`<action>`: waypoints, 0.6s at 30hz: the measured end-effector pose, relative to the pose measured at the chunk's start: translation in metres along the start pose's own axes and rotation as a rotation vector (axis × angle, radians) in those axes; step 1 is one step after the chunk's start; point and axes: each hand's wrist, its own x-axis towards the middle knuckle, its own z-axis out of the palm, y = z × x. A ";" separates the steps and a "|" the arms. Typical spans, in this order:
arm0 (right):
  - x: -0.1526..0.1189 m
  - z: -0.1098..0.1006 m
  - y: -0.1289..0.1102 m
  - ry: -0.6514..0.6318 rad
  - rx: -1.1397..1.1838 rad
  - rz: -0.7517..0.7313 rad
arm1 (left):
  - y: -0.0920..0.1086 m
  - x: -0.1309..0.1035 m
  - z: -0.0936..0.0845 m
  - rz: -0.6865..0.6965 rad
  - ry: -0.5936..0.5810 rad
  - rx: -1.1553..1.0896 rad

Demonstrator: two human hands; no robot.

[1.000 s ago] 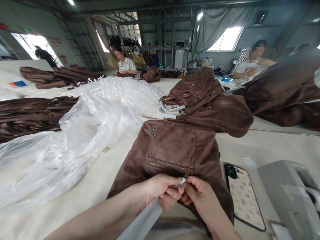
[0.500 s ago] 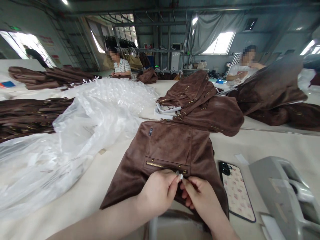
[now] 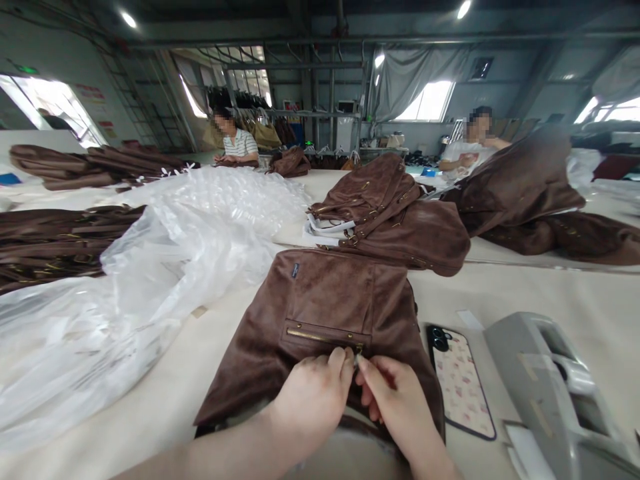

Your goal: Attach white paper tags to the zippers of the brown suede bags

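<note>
A brown leather-like bag [image 3: 330, 287] lies flat on the pale table before me, with a small dark label near its upper left. Across its middle runs a brass zipper [image 3: 313, 335]. Below the zipper's right end, my left hand [image 3: 320, 383] is closed in a pinch. My right hand [image 3: 390, 393] meets it there, thumb and fingers pressed together. Between the fingertips is something tiny, mostly hidden, close to the zipper pull.
A phone [image 3: 464, 380] and a grey dispenser-like device [image 3: 555, 393] lie to the right. Clear plastic sheeting [image 3: 165, 267] spreads at left. More brown bags [image 3: 405, 227] are piled behind. Two people [image 3: 237, 143] sit across the table.
The view has shifted slightly, moving the scene left and a little down. My left fingers have curled over the small white piece that showed between my fingertips, and it is now mostly hidden.
</note>
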 end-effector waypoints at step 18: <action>0.005 0.010 0.010 -0.073 0.076 -0.049 | -0.022 0.014 0.006 -0.417 -0.365 -1.852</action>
